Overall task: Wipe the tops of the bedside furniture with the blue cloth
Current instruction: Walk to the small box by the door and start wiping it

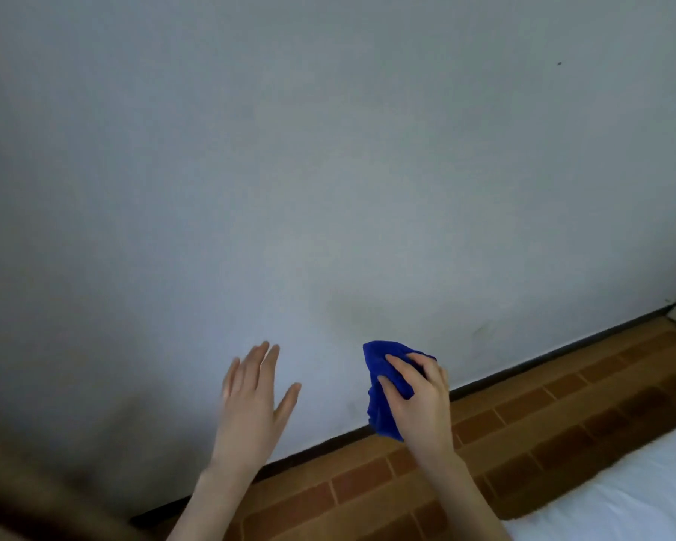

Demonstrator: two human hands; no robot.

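room: plain pale grey wall (328,150) filled most of frame; brown brick-pattern floor (523,415) lower right; white bedding (621,497) bottom right corner
cloth: crumpled blue cloth (383,388) lower centre, gripped by right hand (422,400)
left hand (250,400): fingers spread, empty, left of cloth, apart

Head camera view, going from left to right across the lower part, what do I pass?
blurred brown shape → left hand, open with fingers spread → blue cloth, gripped by the right hand → white bedding
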